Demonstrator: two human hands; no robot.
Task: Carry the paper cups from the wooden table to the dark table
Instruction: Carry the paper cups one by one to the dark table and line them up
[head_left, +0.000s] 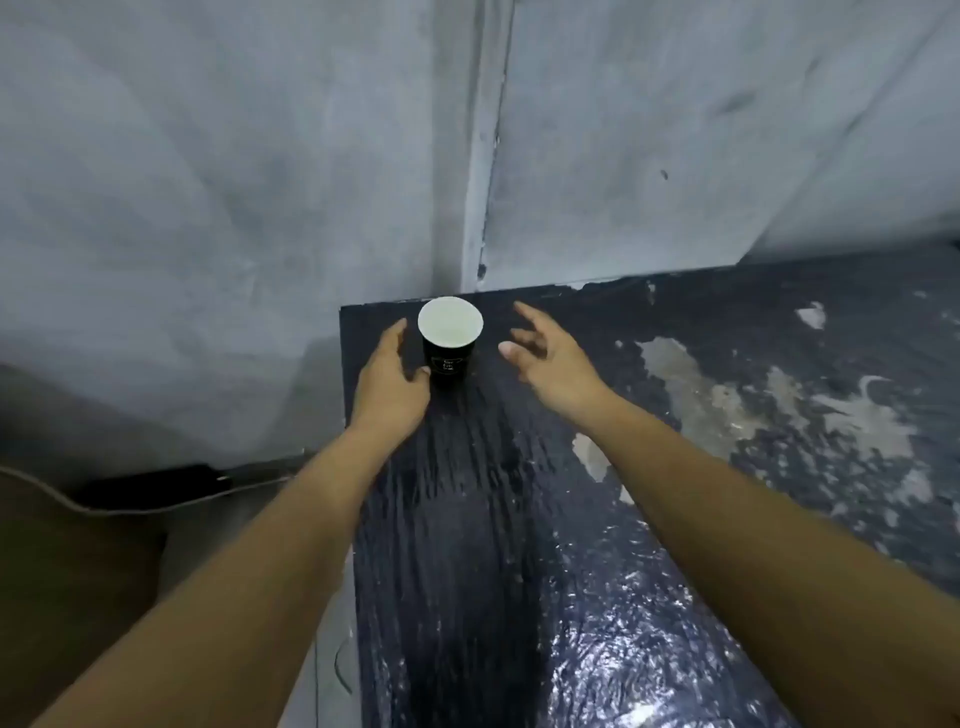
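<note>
Head view: the small pale print on the paper cup (450, 345) is too blurred to read, and the dark counter (483, 519) runs out of frame below and right. Its glossy, wrinkled coating has flaked to pale patches. The black, white-lined cup stands upright near the far left corner. The left hand (390, 382) cups its side, thumb seemingly touching; the right hand (553, 358) hovers just beside, fingers spread wide.

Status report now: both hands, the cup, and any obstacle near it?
Left hand open, thumb at cup's side. Right hand open, clear of it. Paper cup upright on dark table, far left corner. No obstacle seen.
</note>
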